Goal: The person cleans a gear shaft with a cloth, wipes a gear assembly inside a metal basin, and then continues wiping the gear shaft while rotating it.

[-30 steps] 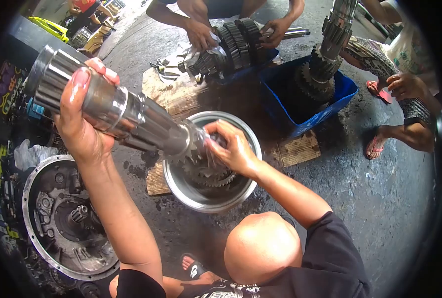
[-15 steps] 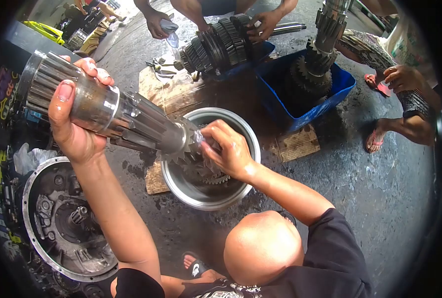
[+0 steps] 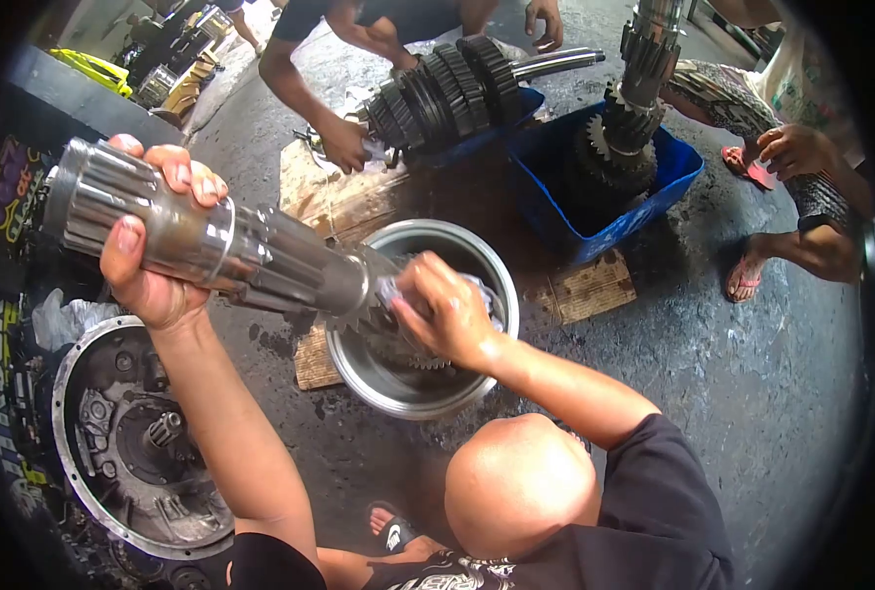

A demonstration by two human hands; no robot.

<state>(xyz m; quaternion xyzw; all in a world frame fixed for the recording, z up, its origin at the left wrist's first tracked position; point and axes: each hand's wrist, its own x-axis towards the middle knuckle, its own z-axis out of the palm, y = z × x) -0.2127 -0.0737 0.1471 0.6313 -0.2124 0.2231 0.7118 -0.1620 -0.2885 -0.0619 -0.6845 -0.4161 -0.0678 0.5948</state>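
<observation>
My left hand is wrapped round the thick splined end of a steel gear shaft, which slants down to the right. The shaft's toothed lower end hangs over a round metal basin. My right hand grips a wet, whitish cloth against the teeth there. Part of the cloth is hidden behind the fingers. Gear teeth show inside the basin under my right hand.
Ahead, a large gear cluster lies beside another person's hand. A blue tub holds an upright gear shaft. At left sits a round gearbox housing. Cardboard lies on the floor; another person's foot is at right.
The shaft has levelled and shifted slightly. My right hand has moved a little along the teeth with the cloth. The other person's hands have left the gear cluster, one reaching down to the cardboard.
</observation>
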